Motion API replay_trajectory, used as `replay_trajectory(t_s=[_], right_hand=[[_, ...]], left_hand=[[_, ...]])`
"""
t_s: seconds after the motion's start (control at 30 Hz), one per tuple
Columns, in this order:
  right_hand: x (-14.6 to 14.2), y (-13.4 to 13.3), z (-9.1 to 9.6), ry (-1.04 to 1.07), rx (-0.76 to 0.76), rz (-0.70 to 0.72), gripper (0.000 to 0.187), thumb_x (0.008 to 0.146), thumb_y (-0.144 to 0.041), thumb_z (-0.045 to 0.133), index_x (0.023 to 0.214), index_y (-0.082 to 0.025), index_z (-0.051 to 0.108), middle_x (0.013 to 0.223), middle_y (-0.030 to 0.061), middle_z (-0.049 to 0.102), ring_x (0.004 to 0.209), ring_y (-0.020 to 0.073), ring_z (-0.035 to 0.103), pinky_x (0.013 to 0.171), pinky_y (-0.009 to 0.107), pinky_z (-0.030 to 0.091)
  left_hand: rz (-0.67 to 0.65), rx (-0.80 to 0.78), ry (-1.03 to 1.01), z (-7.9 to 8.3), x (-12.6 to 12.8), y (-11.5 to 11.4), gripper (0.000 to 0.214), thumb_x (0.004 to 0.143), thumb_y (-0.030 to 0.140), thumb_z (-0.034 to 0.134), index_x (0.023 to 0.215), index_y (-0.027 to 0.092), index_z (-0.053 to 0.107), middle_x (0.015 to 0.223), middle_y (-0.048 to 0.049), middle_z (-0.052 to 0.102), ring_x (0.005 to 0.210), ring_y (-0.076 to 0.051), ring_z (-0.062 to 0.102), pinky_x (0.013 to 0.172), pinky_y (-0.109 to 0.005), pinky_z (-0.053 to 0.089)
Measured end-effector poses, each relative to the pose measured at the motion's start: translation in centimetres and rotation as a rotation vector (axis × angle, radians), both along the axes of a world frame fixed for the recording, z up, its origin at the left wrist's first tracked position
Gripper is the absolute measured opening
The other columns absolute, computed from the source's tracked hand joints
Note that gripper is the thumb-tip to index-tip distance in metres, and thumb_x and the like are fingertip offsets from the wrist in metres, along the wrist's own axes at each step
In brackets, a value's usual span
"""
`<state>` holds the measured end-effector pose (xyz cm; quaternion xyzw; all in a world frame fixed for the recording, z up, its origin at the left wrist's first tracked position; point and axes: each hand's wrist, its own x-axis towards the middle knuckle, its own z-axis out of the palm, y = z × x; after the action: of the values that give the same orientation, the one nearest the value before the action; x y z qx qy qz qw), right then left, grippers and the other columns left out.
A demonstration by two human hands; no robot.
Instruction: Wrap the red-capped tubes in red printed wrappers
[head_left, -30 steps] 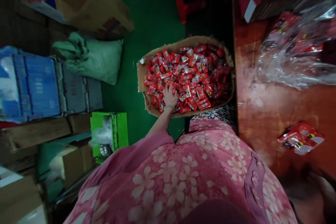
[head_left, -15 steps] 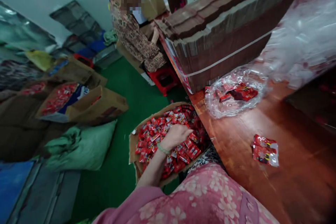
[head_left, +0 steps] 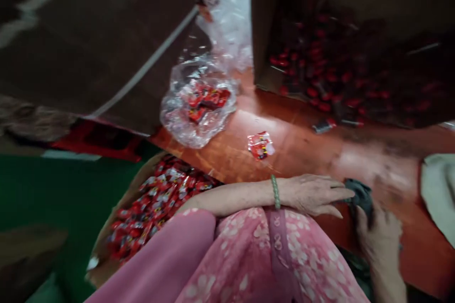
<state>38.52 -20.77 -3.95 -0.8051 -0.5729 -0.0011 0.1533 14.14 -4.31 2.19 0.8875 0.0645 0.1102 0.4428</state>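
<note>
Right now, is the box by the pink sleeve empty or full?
Not empty: red packets heap inside the box. The sleeve hides part, so I can't tell if it's completely full.

- Text: nothing is showing legibly.
- Packet [head_left: 261, 146] on the table [head_left: 295, 151]: its red, yellow and black print is blurring past reading.
- Bagged packets [head_left: 209, 99], on the table beyond it: their print is creasing and smearing.
- Boxed packets [head_left: 156, 203], beside the table: their pale labels are showing too small to read.
</note>
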Motion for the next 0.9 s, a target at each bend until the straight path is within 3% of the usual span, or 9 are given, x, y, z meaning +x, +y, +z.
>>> replay_trajectory(t_s=[0.03, 0.1, 0.27, 0.37, 0.47, 0.57, 0.7, 0.8, 0.9], right_hand=[[-0.3, -0.4, -0.7, -0.043, 0.004, -0.068, 0.082, 0.096, -0.076, 0.024, 0.093, -0.007, 0.069, 0.081, 0.0182, 0.062, 0.078, 0.0321, 0.059, 0.072, 0.049, 0.049], [-1.1, -0.2, -1.3, 0.077, 0.017, -0.165, 0.076, 0.097, -0.076, 0.021, 0.078, -0.016, 0.064, 0.071, 0.0107, 0.056, 0.068, 0.0258, 0.054, 0.065, 0.041, 0.044], [-4.4, 3.8, 0.0, 0.723, 0.170, -0.409, 0.063, 0.085, -0.082, 0.046, 0.070, -0.022, 0.055, 0.061, -0.0002, 0.051, 0.060, 0.0181, 0.049, 0.060, 0.033, 0.042], [-6.2, 6.7, 0.8, 0.876, 0.326, -0.458, 0.062, 0.084, -0.082, 0.046, 0.074, -0.022, 0.057, 0.066, 0.0006, 0.057, 0.063, 0.0187, 0.052, 0.060, 0.033, 0.044], [-7.2, 8.7, 1.7, 0.876, 0.399, -0.421, 0.053, 0.088, -0.074, 0.050, 0.076, -0.022, 0.055, 0.065, -0.0015, 0.053, 0.061, 0.0168, 0.049, 0.059, 0.031, 0.043], [-8.1, 9.5, 2.2, 0.724, 0.445, -0.251, 0.051, 0.082, -0.068, 0.064, 0.098, -0.019, 0.063, 0.088, 0.0044, 0.060, 0.082, 0.0218, 0.059, 0.076, 0.037, 0.051], [-9.1, 9.4, 1.3, 0.518, 0.438, -0.104, 0.065, 0.082, -0.062, 0.068, 0.129, -0.018, 0.059, 0.123, 0.0153, 0.057, 0.119, 0.0325, 0.056, 0.100, 0.053, 0.047], [-8.4, 8.9, 0.2, 0.513, 0.475, -0.152, 0.052, 0.089, -0.052, 0.066, 0.128, -0.018, 0.058, 0.122, 0.0147, 0.061, 0.112, 0.0298, 0.062, 0.096, 0.050, 0.051], [-5.8, 7.8, 0.4, 0.331, 0.539, -0.120, 0.040, 0.087, -0.048, 0.069, 0.110, -0.017, 0.064, 0.102, 0.0115, 0.067, 0.091, 0.0263, 0.066, 0.083, 0.044, 0.055]], left_hand=[[-0.017, -0.039, -0.003, -0.5, 1.0, 0.1, 0.061, 0.097, 0.039, 0.062, 0.147, 0.006, 0.050, 0.151, -0.0231, 0.055, 0.142, -0.032, 0.053, 0.120, -0.044, 0.043], [0.009, -0.158, -0.008, -1.5, 2.7, 0.3, 0.070, 0.094, 0.042, 0.067, 0.151, 0.008, 0.045, 0.156, -0.0233, 0.049, 0.147, -0.033, 0.047, 0.125, -0.047, 0.037], [0.082, -0.335, 0.053, -3.7, 4.9, -0.2, 0.094, 0.085, 0.056, 0.072, 0.156, 0.008, 0.033, 0.161, -0.0269, 0.040, 0.151, -0.036, 0.040, 0.126, -0.052, 0.034], [0.242, -0.375, 0.013, -4.7, 5.4, -0.8, 0.064, 0.099, 0.049, 0.050, 0.148, 0.009, 0.044, 0.148, -0.0232, 0.053, 0.139, -0.032, 0.051, 0.121, -0.049, 0.039], [0.536, -0.502, -0.041, -5.7, 6.2, -0.5, 0.040, 0.102, 0.046, 0.038, 0.104, 0.015, 0.063, 0.105, -0.0128, 0.067, 0.099, -0.024, 0.060, 0.100, -0.043, 0.050], [0.668, -0.629, -0.058, -6.4, 7.1, 0.9, 0.049, 0.101, 0.057, 0.033, 0.076, 0.019, 0.051, 0.073, -0.0015, 0.051, 0.071, -0.015, 0.047, 0.075, -0.032, 0.047], [0.685, -0.791, -0.068, -6.2, 7.6, 2.8, 0.060, 0.095, 0.073, 0.034, 0.070, 0.020, 0.044, 0.067, 0.0039, 0.039, 0.065, -0.011, 0.038, 0.062, -0.026, 0.036], [0.640, -0.901, -0.031, -5.6, 7.7, 3.1, 0.059, 0.091, 0.071, 0.048, 0.066, 0.018, 0.048, 0.062, 0.0056, 0.038, 0.060, -0.009, 0.036, 0.058, -0.025, 0.033], [0.573, -0.994, 0.018, -5.0, 7.9, 2.7, 0.043, 0.090, 0.050, 0.063, 0.066, 0.014, 0.062, 0.057, 0.0059, 0.045, 0.056, -0.008, 0.039, 0.057, -0.024, 0.032]])
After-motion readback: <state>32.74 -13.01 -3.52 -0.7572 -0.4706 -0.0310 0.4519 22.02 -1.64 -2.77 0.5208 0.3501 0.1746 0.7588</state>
